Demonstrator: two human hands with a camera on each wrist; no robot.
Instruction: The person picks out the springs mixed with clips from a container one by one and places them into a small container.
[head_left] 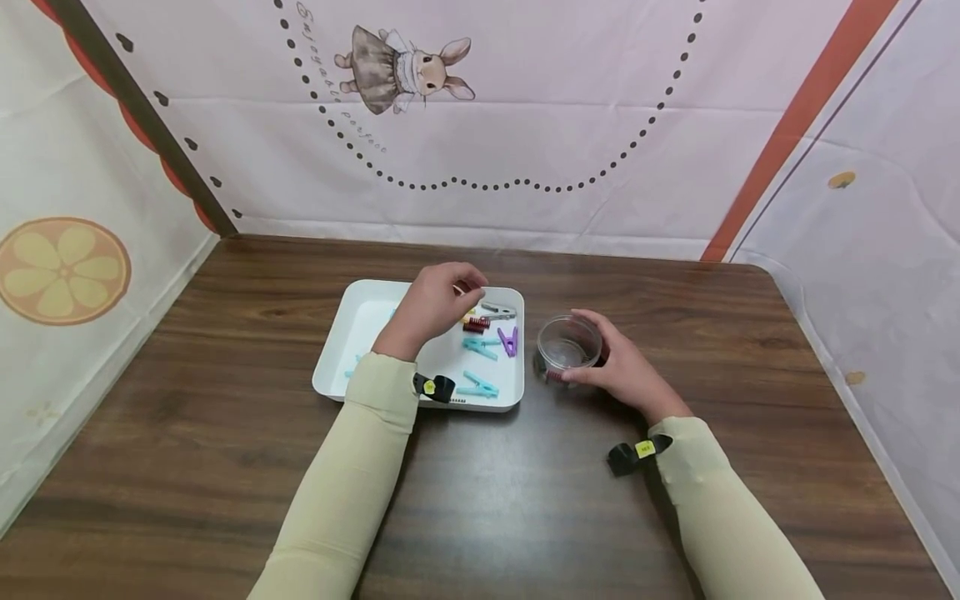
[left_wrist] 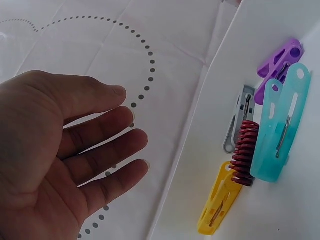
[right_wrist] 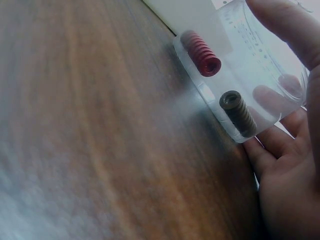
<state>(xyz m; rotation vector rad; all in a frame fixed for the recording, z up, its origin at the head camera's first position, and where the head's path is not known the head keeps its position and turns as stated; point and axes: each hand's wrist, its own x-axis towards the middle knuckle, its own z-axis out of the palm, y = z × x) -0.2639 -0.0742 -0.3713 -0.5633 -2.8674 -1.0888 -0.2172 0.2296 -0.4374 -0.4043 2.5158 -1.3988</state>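
My left hand point(head_left: 438, 298) hovers over the white tray point(head_left: 330, 367), fingers loosely bent and slightly spread. Nothing is between the fingers in the left wrist view. In the tray, dark red springs point(head_left: 476, 325) lie beside a yellow clothespin point(left_wrist: 220, 200), a grey clothespin point(head_left: 498, 310), a purple clothespin point(head_left: 507, 341) and teal clothespins point(head_left: 480, 386). To the tray's right, my right hand point(head_left: 626, 367) grips a clear round plastic container point(head_left: 567, 333) between thumb and fingers. A red spring point(right_wrist: 201, 54) and a dark brownish spring point(right_wrist: 238, 113) show inside it.
The brown wooden table point(head_left: 525, 508) extends around the tray and container. A printed cloth point(head_left: 525, 108) with a rabbit hangs behind the table's far edge, and more cloth hangs at both sides. A black camera point(head_left: 630, 457) sits at my right wrist.
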